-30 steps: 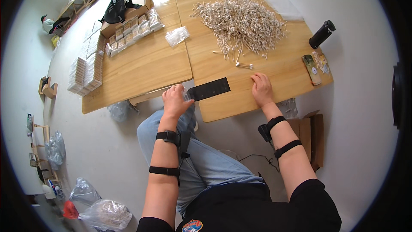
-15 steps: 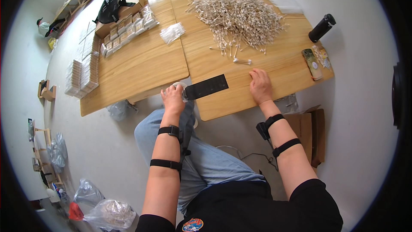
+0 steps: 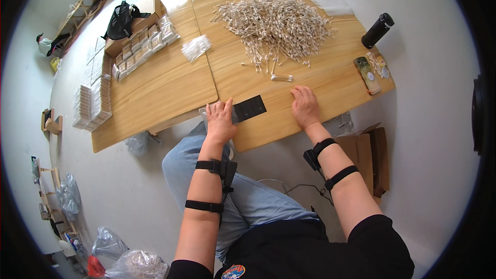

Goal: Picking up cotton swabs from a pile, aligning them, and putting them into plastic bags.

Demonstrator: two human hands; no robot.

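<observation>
My left hand (image 3: pixel 220 120) lies with outstretched, slightly spread fingers over a clear plastic bag (image 3: pixel 204 112) at the table's near edge. The hand and bag cover the near end of a flat black strip (image 3: pixel 251 107). On the table to its right rests my right hand (image 3: pixel 306 106), fingers loosely bent and nothing seen in them. Just beyond it lies a small row of cotton swabs (image 3: pixel 282 78). A large heap of loose cotton swabs (image 3: pixel 281 26) spreads farther back.
Clear bags (image 3: pixel 197 47) lie on the left table, near packed swab bundles (image 3: pixel 145 46), a cardboard box with a black bag (image 3: pixel 121 20), and stacked white packs (image 3: pixel 93 106). A black bottle (image 3: pixel 377 30) and phone (image 3: pixel 367 76) stand and lie at right. An open carton (image 3: pixel 380 160) sits below.
My left hand has moved right with the clear bag, now covering more of the black strip, its fingers straighter. The right hand stays about where it was; the view has shifted slightly.
</observation>
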